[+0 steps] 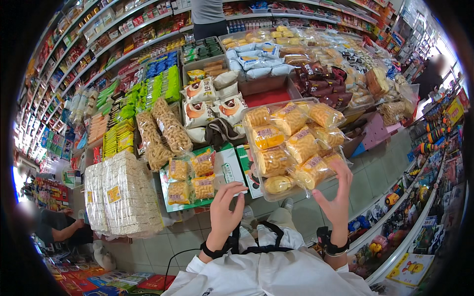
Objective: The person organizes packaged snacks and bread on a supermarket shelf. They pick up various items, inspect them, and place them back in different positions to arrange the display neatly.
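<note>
A clear plastic tray (272,196) sits before me, heaped with individually wrapped golden pastries (301,142). My right hand (335,196) is at its near right corner, thumb and fingers spread beside a wrapped pastry (313,172); whether the fingertips touch the wrapper cannot be told. To the left, my left hand (226,207) hovers by the near edge of a green and white carton (226,166), fingers apart and nothing in them. Several small wrapped pastries (203,187) lie on that carton in two rows.
Large packs of puffed rice blocks (122,196) stand at left, near bagged twisted snacks (172,125). White snack bags (200,111) and a red-bottomed bin (266,96) lie beyond. Toy shelves (392,222) curve along the right. Other people (209,18) stand at the back, left and right.
</note>
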Demonstrator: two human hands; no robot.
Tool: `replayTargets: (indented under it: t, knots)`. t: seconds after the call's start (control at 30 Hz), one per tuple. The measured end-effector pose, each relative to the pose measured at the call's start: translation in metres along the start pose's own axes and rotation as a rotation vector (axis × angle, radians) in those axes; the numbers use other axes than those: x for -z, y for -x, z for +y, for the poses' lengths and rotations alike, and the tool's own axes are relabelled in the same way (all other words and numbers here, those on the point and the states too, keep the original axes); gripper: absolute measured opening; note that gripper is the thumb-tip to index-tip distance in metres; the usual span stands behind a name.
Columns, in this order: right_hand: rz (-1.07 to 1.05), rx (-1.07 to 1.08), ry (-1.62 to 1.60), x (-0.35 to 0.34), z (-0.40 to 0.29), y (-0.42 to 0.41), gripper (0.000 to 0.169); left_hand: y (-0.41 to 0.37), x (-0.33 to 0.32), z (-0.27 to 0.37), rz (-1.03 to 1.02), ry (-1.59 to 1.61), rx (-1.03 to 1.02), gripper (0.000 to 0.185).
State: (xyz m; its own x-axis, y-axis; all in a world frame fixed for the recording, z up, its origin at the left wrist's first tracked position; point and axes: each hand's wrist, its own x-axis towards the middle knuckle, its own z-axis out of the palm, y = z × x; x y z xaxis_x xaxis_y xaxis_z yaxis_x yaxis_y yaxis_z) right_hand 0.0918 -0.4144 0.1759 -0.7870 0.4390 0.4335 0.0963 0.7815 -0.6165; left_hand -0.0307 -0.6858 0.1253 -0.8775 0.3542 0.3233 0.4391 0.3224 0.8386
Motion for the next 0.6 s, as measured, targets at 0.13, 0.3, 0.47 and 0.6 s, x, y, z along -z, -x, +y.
replayTargets:
  t: [0.13,0.3,0.47,0.6]
  knots:
    - [-0.035,-0.130,0.009,-0.022,0.015,0.010,0.080,0.000,-0.013,0.015,-0.075,0.058,-0.078,0.020]
    - [-0.080,-0.335,-0.098,-0.022,0.013,0.004,0.075,0.002,-0.019,0.026,-0.162,0.086,-0.135,0.021]
    - [-0.147,-0.339,-0.285,-0.015,0.033,0.005,0.069,0.005,-0.014,0.023,-0.161,0.117,-0.099,0.021]
    - [-0.210,-0.583,-0.770,-0.007,0.033,0.008,0.066,0.009,-0.007,0.020,-0.186,0.159,-0.071,0.023]
